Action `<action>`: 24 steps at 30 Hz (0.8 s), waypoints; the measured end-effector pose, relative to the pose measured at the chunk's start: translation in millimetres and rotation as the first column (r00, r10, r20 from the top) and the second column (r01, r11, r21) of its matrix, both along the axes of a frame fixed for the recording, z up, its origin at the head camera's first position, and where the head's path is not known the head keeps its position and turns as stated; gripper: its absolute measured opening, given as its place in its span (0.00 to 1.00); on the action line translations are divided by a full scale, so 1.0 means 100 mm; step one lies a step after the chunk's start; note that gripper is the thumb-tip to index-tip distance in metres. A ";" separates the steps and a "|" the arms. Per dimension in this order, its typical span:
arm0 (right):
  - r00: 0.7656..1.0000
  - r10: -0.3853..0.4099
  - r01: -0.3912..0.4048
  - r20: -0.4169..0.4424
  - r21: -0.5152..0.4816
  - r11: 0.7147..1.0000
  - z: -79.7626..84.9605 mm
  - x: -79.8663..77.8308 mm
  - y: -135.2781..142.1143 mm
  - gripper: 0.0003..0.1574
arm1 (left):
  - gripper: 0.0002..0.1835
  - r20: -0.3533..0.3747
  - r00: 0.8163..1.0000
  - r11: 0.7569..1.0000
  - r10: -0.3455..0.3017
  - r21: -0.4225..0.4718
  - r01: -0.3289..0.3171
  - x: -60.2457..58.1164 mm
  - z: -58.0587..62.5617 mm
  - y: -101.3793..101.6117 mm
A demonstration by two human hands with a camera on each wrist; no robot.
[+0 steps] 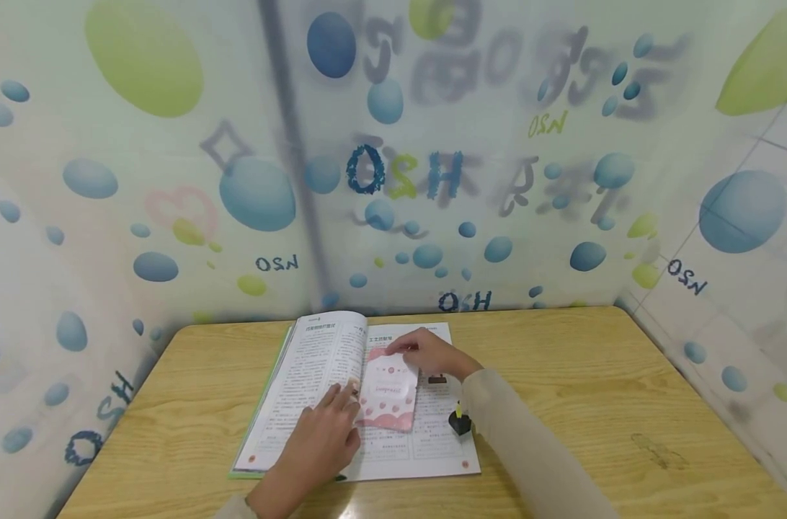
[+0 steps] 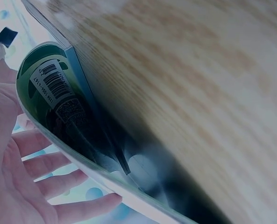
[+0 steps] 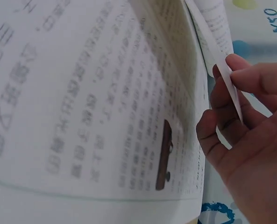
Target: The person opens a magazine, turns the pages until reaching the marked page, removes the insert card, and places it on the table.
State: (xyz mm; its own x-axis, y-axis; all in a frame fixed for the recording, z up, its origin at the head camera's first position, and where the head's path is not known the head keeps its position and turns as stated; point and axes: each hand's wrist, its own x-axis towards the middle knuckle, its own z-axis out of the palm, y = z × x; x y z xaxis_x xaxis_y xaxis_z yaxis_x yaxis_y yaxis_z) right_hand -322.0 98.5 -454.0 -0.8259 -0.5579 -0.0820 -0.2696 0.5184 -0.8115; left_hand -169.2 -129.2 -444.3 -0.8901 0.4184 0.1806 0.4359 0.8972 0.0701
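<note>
An open magazine (image 1: 296, 389) lies on the table, its left pages bowed up near the spine. Over the right page is a flat pink-and-white sachet (image 1: 389, 393) with small strawberry-like prints. My right hand (image 1: 432, 353) pinches its top edge between thumb and fingers; the right wrist view shows the sachet (image 3: 222, 65) edge-on in that grip. Fingers extended, my left hand (image 1: 322, 436) touches the left page beside the spine, close to the sachet's left edge. In the left wrist view the left hand (image 2: 17, 172) has spread fingers along the magazine's curved green cover (image 2: 33, 58), which bears a barcode.
A small black object with a yellow tip (image 1: 460, 422) is at the magazine's right edge, near the right sleeve (image 1: 523, 432). The wooden table (image 1: 594, 375) extends on both sides. A curtain (image 1: 393, 245) with printed blue and green spots hangs behind.
</note>
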 end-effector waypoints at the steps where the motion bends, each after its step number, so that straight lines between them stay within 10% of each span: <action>1: 1.000 -0.008 0.008 0.004 -0.009 1.000 0.01 -0.01 0.02 0.22 | 0.17 0.000 1.000 1.000 -0.002 -0.001 0.002 0.00 0.00 0.00; 24: 0.993 -0.055 0.055 -0.105 -0.001 0.998 0.31 -0.05 0.87 0.24 | 0.17 -0.034 0.999 1.000 -0.010 -0.005 0.010 -0.01 0.01 0.00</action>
State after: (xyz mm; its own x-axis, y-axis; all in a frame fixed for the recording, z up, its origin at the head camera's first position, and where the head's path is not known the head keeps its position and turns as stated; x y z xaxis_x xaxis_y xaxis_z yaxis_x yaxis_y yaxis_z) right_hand -326.5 185.9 -423.3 -0.8596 -0.5110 0.0056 -0.3238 0.5362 -0.7795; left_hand -170.1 -129.3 -443.4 -0.8795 0.4280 0.2081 0.4467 0.8933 0.0506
